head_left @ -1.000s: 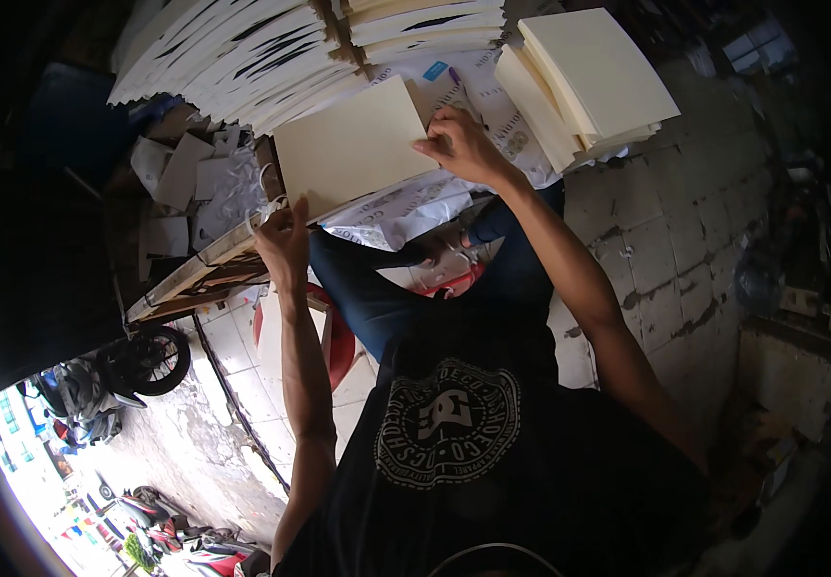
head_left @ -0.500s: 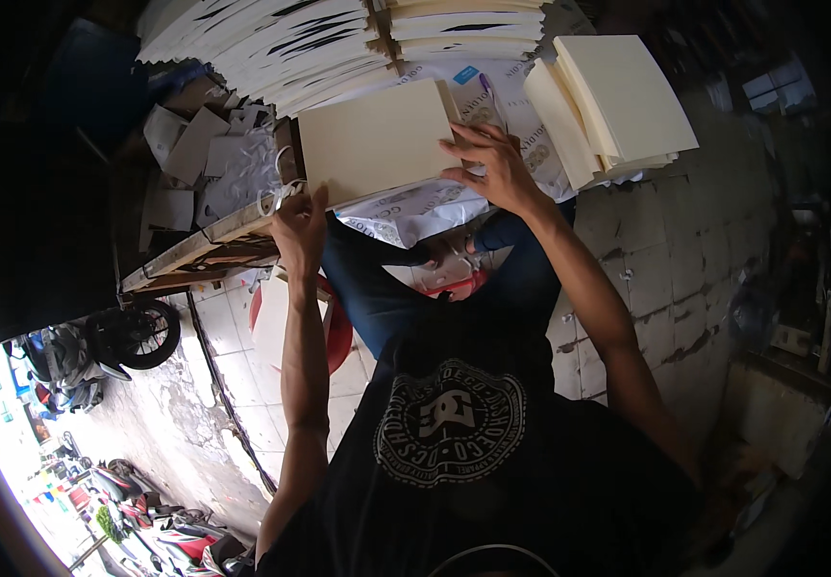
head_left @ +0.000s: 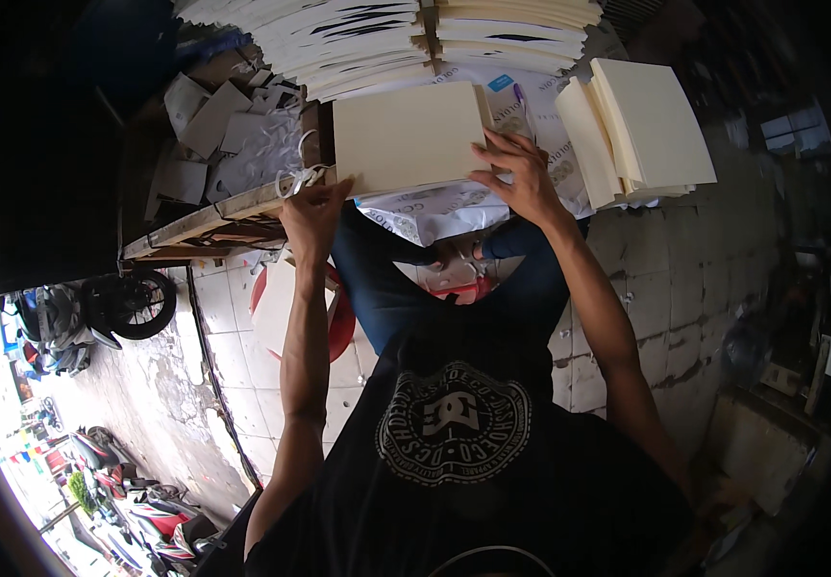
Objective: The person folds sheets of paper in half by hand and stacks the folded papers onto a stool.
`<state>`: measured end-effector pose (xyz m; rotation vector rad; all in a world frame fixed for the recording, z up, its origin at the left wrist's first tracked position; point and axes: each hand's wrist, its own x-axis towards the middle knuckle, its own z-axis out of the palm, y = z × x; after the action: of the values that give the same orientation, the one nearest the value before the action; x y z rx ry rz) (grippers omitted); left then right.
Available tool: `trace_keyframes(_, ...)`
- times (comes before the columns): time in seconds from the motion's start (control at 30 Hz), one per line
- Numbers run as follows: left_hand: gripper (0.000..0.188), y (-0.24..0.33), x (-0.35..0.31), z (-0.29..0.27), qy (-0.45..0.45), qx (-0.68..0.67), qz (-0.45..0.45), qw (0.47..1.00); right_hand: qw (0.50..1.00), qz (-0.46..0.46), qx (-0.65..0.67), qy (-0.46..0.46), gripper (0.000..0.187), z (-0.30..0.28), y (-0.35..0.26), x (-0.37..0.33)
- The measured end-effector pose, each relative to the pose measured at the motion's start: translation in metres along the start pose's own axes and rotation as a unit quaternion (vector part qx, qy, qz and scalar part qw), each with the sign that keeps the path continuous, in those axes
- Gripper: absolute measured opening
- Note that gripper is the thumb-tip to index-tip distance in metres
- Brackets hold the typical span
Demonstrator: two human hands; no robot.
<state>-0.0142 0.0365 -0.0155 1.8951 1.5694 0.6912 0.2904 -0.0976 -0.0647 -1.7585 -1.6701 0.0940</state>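
Observation:
A flat cream paper block (head_left: 406, 135), its kind of sheet or booklet not clear, lies on the table in front of me. At its near left corner, my left hand (head_left: 311, 223) is closed, thumb and finger pinched at the paper's edge. Over the block's right edge rests my right hand (head_left: 533, 188), its fingers spread and touching the paper. Just beyond those fingers lies a purple pen (head_left: 519, 94) on the printed white sheet (head_left: 425, 213) covering the table.
Tall stacks of paper (head_left: 329, 43) line the far side. Another cream pile (head_left: 660, 125) stands at the right. Paper scraps (head_left: 242, 159) fill a bin area at the left, beside a wooden edge (head_left: 213, 219). A red stool (head_left: 340, 327) stands below my left forearm.
The whole view has shifted, so the table and papers appear farther right. My left thumb now lies lower, against the block's corner. My right hand keeps its place at the right edge.

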Motion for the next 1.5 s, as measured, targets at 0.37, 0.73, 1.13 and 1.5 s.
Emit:
trace_keyframes(0.37,0.041,-0.013,0.000,0.001,0.018,0.003,-0.004,1.000,1.000,0.006,0.025,-0.006,0.045,0.004,0.002,0.000)
trace_keyframes(0.73,0.022,-0.041,-0.007,0.010,0.016,-0.099,0.154,0.983,1.000,0.003,0.024,-0.004,0.044,0.005,0.005,-0.001)
trace_keyframes(1.13,0.018,-0.039,-0.002,0.008,0.002,-0.084,0.130,0.988,1.000,0.011,0.012,-0.011,0.045,0.002,0.003,-0.002)
trace_keyframes(1.5,0.060,-0.036,-0.002,0.013,-0.061,-0.134,-0.027,0.989,0.993,-0.015,-0.114,0.010,0.062,-0.006,-0.051,0.008)
